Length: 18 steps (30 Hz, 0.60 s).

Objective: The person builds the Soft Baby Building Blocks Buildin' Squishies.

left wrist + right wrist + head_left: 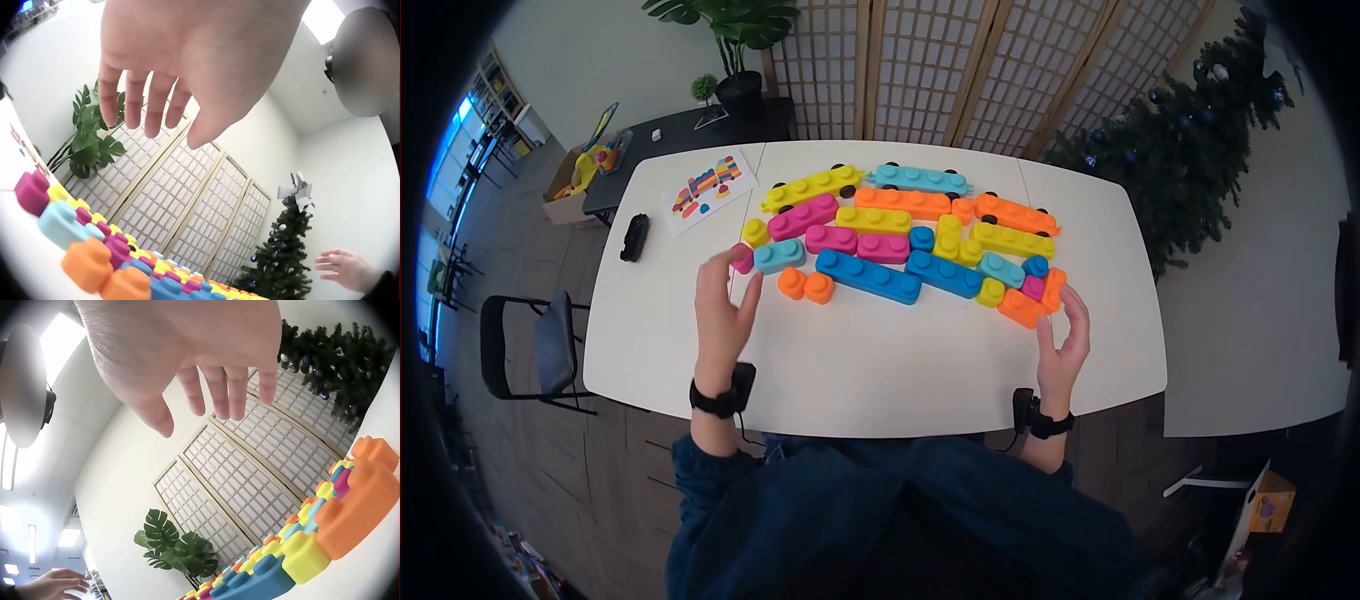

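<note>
Colourful toy building blocks lie in a wide cluster across the white table. My left hand (pixel 725 315) hovers at the cluster's left end, fingers spread and holding nothing, near a small magenta block (pixel 743 260) and a light blue block (pixel 779 256). Two small orange blocks (pixel 818 289) sit just to its right. At the other end, my right hand (pixel 1065 345) is likewise empty, its fingers loosely bent beside an orange block (pixel 1020 308). Between the hands are long blue blocks (pixel 868 277). Behind them stand wheeled pieces: yellow (pixel 811 188), light blue (pixel 920 180) and orange (pixel 1018 215).
A printed picture sheet (pixel 710 190) and a black case (pixel 635 238) lie on the table's left side. Behind are a dark side table (pixel 670 148), a potted plant (pixel 740 90) and a folding screen (pixel 930 70). A decorated tree (pixel 1170 150) stands at the right.
</note>
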Tool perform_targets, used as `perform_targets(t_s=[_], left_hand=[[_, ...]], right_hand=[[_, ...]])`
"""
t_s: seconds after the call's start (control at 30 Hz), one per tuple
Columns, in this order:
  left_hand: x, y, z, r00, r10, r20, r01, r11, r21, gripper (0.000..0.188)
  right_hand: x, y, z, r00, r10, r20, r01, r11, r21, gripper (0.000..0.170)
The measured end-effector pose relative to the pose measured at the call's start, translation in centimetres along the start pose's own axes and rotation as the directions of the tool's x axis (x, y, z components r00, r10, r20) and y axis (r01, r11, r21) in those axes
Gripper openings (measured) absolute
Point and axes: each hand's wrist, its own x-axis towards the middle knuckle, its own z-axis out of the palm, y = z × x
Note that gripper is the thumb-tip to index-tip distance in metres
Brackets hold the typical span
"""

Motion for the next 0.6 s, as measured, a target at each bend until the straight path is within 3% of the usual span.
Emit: perform_targets(t_s=[0.13, 0.2, 0.33, 0.4, 0.47, 0.53, 0.6], left_hand=[[6.4, -4.7, 3.5, 0.979, 0.120, 0.163, -0.139, 0.984, 0.110, 0.035], [9.3, -6.9, 5.7, 0.951, 0.078, 0.300, -0.141, 0.971, 0.194, 0.037], [13.9, -11.4, 9.9, 0.900, 0.058, 0.431, -0.184, 0.949, 0.256, 0.039], [15.4, -12.3, 11.1, 0.828, -0.024, 0.561, -0.145, 0.956, 0.255, 0.042], [16.0, -12.9, 12.3, 0.819, -0.005, 0.574, -0.170, 0.953, 0.251, 0.044], [16.3, -13.2, 13.4, 0.769, -0.109, 0.630, -0.041, 0.975, 0.220, 0.046], [16.6, -13.4, 13.9, 0.749, -0.114, 0.652, -0.085, 0.960, 0.265, 0.048]], right_hand=[[-0.1, -0.2, 0.4, 1.000, 0.006, 0.010, -0.006, 1.000, 0.016, 0.044], [-0.3, -0.6, 0.6, 1.000, 0.005, 0.021, -0.005, 1.000, 0.026, 0.043], [-0.6, -0.9, 0.4, 0.998, 0.023, 0.058, -0.023, 1.000, 0.005, 0.040], [-0.9, -0.8, 0.3, 0.996, 0.036, 0.079, -0.036, 0.999, -0.007, 0.039], [-1.0, -0.6, 0.3, 0.995, 0.051, 0.088, -0.050, 0.999, -0.017, 0.037], [-1.0, -0.7, 0.3, 0.995, 0.043, 0.091, -0.041, 0.999, -0.024, 0.036], [-1.0, -0.7, 0.2, 0.995, 0.035, 0.094, -0.032, 0.999, -0.029, 0.034]])
